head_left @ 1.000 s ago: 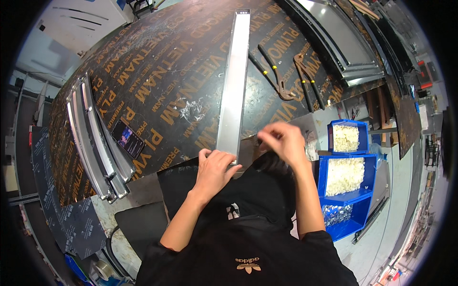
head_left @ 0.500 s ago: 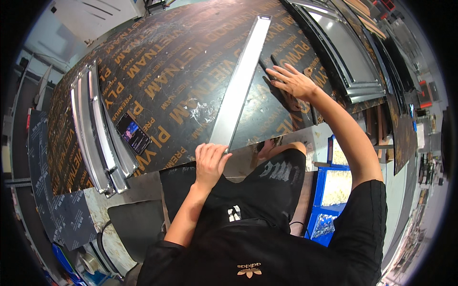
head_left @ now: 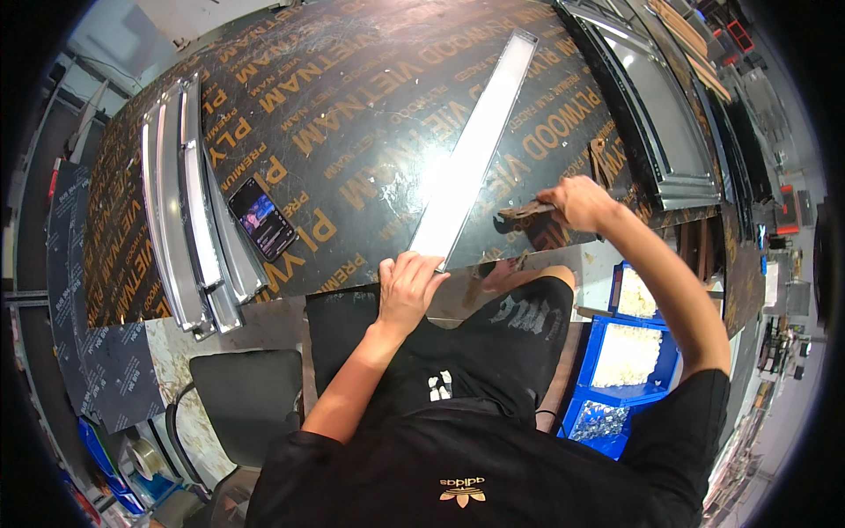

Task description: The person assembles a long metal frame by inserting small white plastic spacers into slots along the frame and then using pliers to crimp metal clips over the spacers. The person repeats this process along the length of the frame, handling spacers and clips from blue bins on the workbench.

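Observation:
A long, flat silver metal strip (head_left: 475,150) lies slanted across the dark printed plywood table (head_left: 352,176), its near end at the front edge. My left hand (head_left: 409,286) is closed on that near end, the thumb at its right side. My right hand (head_left: 581,204), right of the strip and above the table, is closed round a dark, worn hand tool (head_left: 525,212). The tool's notched tip points left toward the strip without touching it; its exact kind is unclear, and the fingers hide its other end.
Several curved silver strips (head_left: 176,202) lie at the left beside a lit phone (head_left: 262,218). Dark metal frames (head_left: 673,158) lie at the right, near a brownish object (head_left: 600,160). Below the right edge stand blue bins (head_left: 656,387) of small parts. A dark chair (head_left: 246,396) stands front left.
My right hand was open and spread over the table; it has closed on the dark tool and lifted it. My left hand still holds the strip's near end.

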`<action>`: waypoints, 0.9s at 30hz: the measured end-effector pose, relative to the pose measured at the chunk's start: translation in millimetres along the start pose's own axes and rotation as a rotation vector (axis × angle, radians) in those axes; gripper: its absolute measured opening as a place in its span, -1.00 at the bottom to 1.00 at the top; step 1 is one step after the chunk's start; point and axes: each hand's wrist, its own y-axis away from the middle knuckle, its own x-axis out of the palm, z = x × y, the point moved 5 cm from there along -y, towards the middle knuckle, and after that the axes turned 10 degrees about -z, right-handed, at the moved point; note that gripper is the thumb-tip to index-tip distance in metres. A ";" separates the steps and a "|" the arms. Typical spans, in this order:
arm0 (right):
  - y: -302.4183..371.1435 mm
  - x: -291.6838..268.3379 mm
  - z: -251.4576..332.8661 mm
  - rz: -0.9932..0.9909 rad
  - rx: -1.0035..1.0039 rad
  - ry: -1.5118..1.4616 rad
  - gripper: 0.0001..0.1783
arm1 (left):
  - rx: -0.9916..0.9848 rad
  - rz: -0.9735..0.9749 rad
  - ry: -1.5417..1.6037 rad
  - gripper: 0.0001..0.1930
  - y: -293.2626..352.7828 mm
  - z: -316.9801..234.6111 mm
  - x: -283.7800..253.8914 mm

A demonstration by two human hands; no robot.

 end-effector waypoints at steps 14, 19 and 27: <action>131.6 70.2 68.6 -0.181 0.521 -1.631 -0.37 | 0.095 -0.013 0.235 -0.70 -5.0 -21.4 29.0; 128.5 66.6 113.4 -0.466 0.465 -2.326 -0.26 | 0.093 -0.007 0.243 -0.68 -2.9 -21.3 29.8; 132.2 37.5 137.9 0.082 0.582 -1.755 -0.38 | 0.080 -0.021 0.288 -0.69 -4.5 -20.9 27.0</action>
